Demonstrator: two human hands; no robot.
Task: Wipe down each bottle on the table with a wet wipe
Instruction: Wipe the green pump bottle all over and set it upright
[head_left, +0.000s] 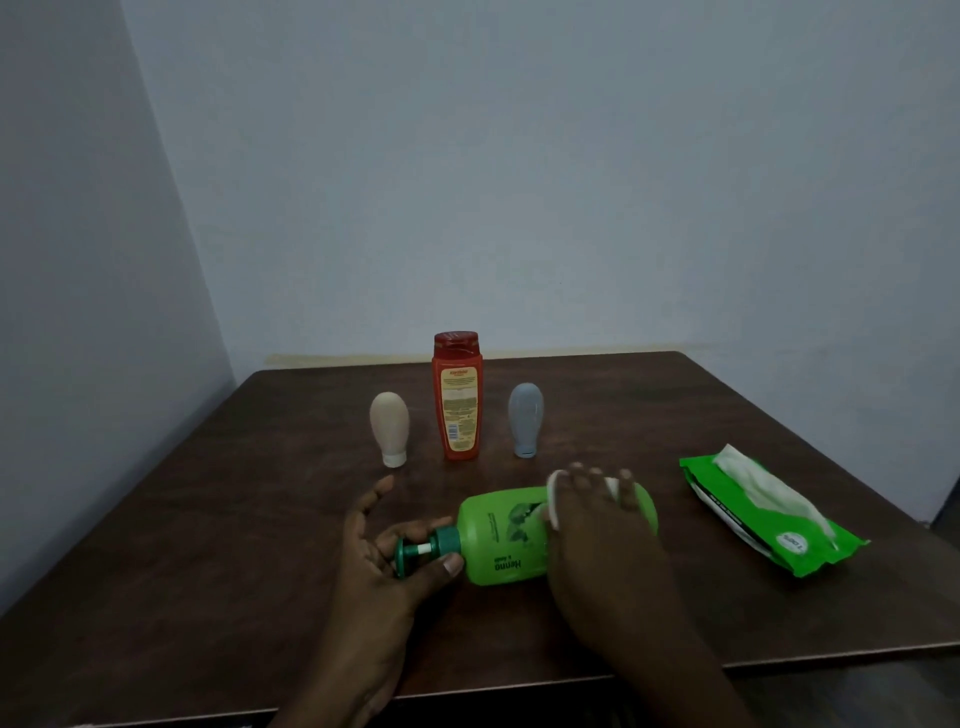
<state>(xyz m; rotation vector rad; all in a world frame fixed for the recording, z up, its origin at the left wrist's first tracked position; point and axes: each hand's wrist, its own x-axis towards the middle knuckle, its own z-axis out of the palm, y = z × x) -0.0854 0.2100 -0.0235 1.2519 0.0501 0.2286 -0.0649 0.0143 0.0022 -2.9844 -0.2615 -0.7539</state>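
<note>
Green bottle (493, 540) lies sideways; left hand (384, 566) pinches its pump at 9 o'clock. Right hand (592, 535), fingers spread, presses wet wipe (552, 496) onto its body.

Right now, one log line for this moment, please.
step: wiping; left hand: grips green bottle by pump; right hand: presses wipe on it

Legible text: one word for sure, rest blurry.
Green bottle (511, 540), lower centre: "Henna" in dark print, upside-down to the camera; smaller line beside it too small to read. Orange bottle (457, 415), centre: yellow back label w/ red brand word, possibly "Karthika", fine print and barcode illegible. Wipes pack (727, 501), right: round sticker, text unreadable.
</note>
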